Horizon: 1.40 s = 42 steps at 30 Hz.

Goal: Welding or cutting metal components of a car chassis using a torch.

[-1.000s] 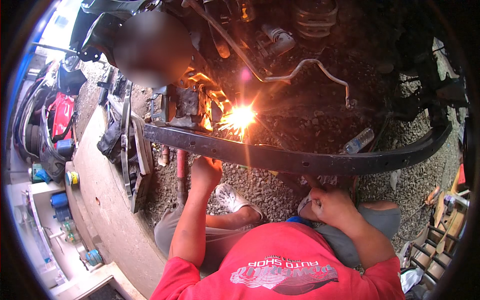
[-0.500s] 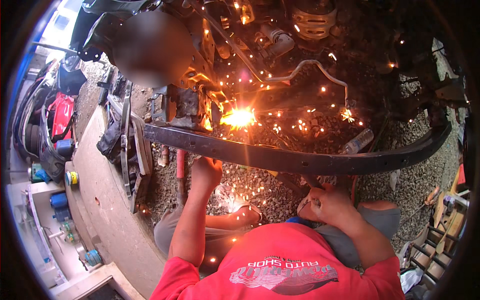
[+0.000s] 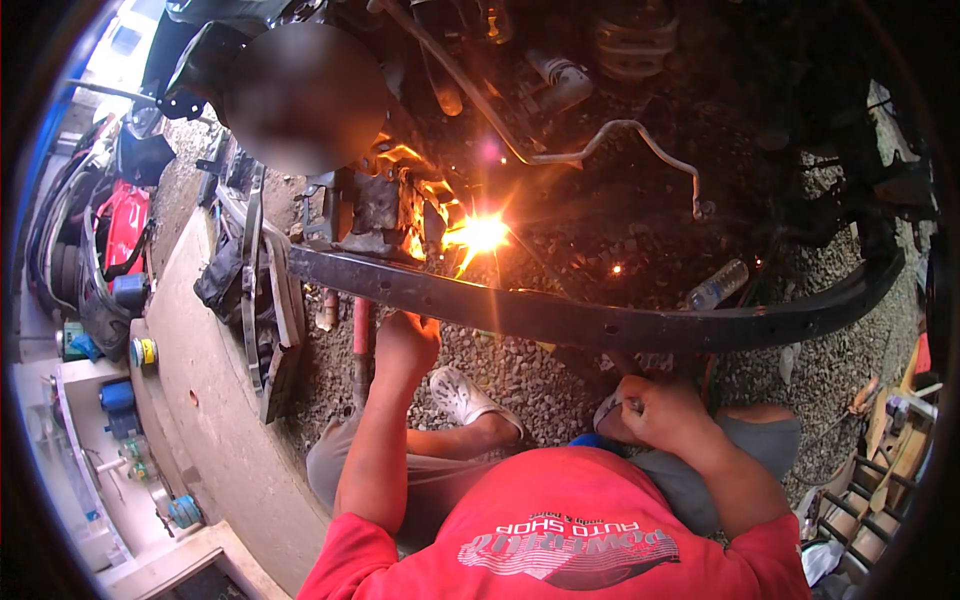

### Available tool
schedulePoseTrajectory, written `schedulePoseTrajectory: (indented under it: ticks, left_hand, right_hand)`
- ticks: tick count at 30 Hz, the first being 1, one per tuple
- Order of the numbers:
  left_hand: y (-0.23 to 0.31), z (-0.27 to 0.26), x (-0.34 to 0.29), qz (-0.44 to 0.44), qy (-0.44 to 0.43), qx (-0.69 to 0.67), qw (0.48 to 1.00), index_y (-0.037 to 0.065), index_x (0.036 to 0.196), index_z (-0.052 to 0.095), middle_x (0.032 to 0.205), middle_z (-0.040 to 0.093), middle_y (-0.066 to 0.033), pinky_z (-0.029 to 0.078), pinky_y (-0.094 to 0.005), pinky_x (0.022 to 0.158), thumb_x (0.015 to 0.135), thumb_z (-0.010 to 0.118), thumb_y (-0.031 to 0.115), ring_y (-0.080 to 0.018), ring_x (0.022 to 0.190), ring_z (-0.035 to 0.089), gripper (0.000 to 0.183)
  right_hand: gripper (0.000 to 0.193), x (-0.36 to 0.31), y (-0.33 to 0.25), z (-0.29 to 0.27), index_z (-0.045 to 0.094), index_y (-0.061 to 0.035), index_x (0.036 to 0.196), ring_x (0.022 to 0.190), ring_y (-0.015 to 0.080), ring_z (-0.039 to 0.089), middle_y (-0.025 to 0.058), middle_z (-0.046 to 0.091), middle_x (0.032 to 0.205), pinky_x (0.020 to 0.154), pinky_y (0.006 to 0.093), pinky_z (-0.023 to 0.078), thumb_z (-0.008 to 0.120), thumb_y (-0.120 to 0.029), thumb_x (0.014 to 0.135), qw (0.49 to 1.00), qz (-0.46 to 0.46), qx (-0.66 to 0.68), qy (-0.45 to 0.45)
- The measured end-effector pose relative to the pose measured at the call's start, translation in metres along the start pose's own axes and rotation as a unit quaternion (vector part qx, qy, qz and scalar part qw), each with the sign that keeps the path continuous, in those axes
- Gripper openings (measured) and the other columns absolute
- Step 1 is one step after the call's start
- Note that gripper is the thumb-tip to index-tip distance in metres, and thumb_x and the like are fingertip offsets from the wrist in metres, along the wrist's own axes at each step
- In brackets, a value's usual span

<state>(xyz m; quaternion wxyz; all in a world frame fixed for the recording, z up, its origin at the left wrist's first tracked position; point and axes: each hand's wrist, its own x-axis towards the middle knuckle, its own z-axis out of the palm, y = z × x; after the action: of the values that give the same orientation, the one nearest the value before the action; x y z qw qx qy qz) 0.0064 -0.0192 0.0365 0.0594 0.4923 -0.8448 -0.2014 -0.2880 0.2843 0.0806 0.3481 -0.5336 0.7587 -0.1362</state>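
Black beam (image 3: 560, 312): stray sparks (image 3: 478, 235) beyond it could burn our left hand (image 3: 405, 350), grip unclear, or right hand (image 3: 662, 408), clenched around a rod (image 3: 624, 362).

Left hand (image 3: 405, 350): fingertips hidden behind bar (image 3: 560, 312). Right hand (image 3: 665, 408): dark handle (image 3: 624, 364) in fist, far end out of sight behind bar. Glare (image 3: 478, 232) swallows metal detail. Round blur (image 3: 305, 98), far left, masks what it covers. Car parts (image 3: 880, 238), far right, sunk in shadow. Shirt (image 3: 540, 500) cut by near edge.
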Motion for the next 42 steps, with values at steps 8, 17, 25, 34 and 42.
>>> schedulePoseTrajectory:
  ticks: [8, 17, 25, 34, 42]
  left_hand:
    - [-0.018, 0.018, 0.0, 0.04, 0.033, 0.0, 0.999, -0.003, 0.101, 0.077, 0.089, 0.074, -0.034, 0.06, -0.0634, 0.081, 0.104, 0.069, 0.026, -0.0551, 0.09, 0.074, 0.03]
    - [-0.017, 0.027, 0.005, 0.046, 0.06, -0.031, 0.997, -0.003, 0.101, 0.077, 0.09, 0.074, -0.0347, 0.06, -0.0641, 0.078, 0.103, 0.069, 0.025, -0.0557, 0.09, 0.074, 0.029]
    - [-0.021, 0.024, 0.003, 0.021, 0.021, 0.002, 1.0, -0.003, 0.099, 0.077, 0.089, 0.074, -0.0345, 0.06, -0.0634, 0.079, 0.102, 0.069, 0.023, -0.055, 0.089, 0.074, 0.028]
    - [-0.019, 0.021, 0.003, 0.014, 0.021, 0.018, 1.0, -0.004, 0.096, 0.076, 0.088, 0.074, -0.0342, 0.059, -0.0638, 0.078, 0.101, 0.07, 0.023, -0.0545, 0.087, 0.075, 0.028]
    - [-0.018, 0.014, 0.008, 0.099, 0.083, 0.03, 0.991, -0.002, 0.099, 0.077, 0.089, 0.076, -0.0317, 0.06, -0.0606, 0.078, 0.103, 0.069, 0.024, -0.0537, 0.086, 0.075, 0.028]
  right_hand:
    - [0.015, -0.004, 0.007, 0.0, 0.071, -0.0111, 0.093, 0.085, 0.0434, 0.076, 0.0189, 0.074, 0.088, 0.074, 0.054, 0.059, 0.078, -0.024, 0.09, 0.993, -0.006, 0.113, 0.016]
    - [0.018, -0.013, 0.01, 0.027, 0.071, -0.0108, 0.092, 0.082, 0.0435, 0.073, 0.0164, 0.074, 0.087, 0.072, 0.0521, 0.057, 0.08, -0.026, 0.09, 0.984, 0.046, 0.171, -0.009]
    - [0.015, -0.007, 0.006, 0.045, 0.072, -0.0087, 0.098, 0.09, 0.0457, 0.075, 0.0188, 0.076, 0.095, 0.076, 0.0544, 0.059, 0.076, -0.022, 0.092, 0.993, 0.035, 0.114, 0.007]
    - [0.012, -0.01, 0.014, 0.078, 0.072, -0.0129, 0.095, 0.086, 0.0438, 0.076, 0.017, 0.076, 0.092, 0.072, 0.0558, 0.059, 0.078, -0.022, 0.09, 0.991, 0.028, 0.122, 0.041]
    - [0.013, -0.014, 0.025, 0.118, 0.071, -0.0135, 0.089, 0.077, 0.0371, 0.074, 0.0122, 0.072, 0.084, 0.066, 0.0497, 0.057, 0.083, -0.018, 0.086, 0.983, -0.027, 0.13, 0.128]
